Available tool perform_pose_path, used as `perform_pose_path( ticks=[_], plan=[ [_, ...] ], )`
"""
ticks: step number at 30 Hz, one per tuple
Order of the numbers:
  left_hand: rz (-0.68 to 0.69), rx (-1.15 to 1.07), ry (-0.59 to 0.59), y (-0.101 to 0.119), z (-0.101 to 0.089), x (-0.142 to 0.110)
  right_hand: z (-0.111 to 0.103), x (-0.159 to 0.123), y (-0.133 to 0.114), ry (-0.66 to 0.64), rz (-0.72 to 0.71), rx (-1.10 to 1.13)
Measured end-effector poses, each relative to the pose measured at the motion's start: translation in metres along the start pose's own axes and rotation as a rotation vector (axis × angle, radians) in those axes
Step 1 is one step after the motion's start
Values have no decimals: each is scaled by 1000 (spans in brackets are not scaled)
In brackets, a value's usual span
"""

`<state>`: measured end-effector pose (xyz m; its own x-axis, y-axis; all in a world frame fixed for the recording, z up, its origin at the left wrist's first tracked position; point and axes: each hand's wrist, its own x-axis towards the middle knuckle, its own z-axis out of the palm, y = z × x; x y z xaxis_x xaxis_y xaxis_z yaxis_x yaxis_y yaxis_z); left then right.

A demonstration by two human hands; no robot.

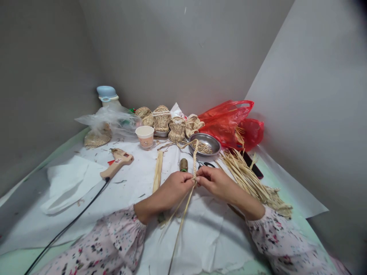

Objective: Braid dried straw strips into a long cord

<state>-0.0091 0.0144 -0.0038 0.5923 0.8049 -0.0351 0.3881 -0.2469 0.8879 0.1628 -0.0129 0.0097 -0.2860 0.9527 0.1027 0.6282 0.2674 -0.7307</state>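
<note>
A pale straw braid [195,162] runs from the steel bowl's edge down to my fingers at the middle of the table. My left hand [179,187] pinches the braid's lower end from the left. From the right, my right hand [213,182] closes on the same spot, thumb and fingers together. Loose straw strands [183,215] hang from the pinched end toward me. Just beyond my hands stand a spool of brown thread [184,164] and a pair of scissors [207,165], partly hidden.
Left lies a corded glue gun [119,162] beside white paper [69,179]. Behind are a paper cup [145,137], several woven straw pieces [162,118], a steel bowl [210,143] with scraps and a red plastic bag [223,120]. A straw bundle [248,172] partly covers a dark phone [255,168] on the right.
</note>
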Motion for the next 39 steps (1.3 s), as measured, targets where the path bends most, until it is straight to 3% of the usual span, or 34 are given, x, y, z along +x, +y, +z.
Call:
perform_pose_path(
  ticks=[8,14,19,32,39],
  plan=[
    [72,326,90,-2,2,-1,13,0,1,139,-3,-165],
    [83,652,216,5,0,-7,18,-1,1,182,58,-155],
    [46,740,274,11,4,-10,21,0,-1,226,77,-88],
    [-78,867,103,32,23,-22,32,-1,2,353,148,137],
    [-54,907,38,32,27,-23,34,-1,-6,344,235,413]
  ],
)
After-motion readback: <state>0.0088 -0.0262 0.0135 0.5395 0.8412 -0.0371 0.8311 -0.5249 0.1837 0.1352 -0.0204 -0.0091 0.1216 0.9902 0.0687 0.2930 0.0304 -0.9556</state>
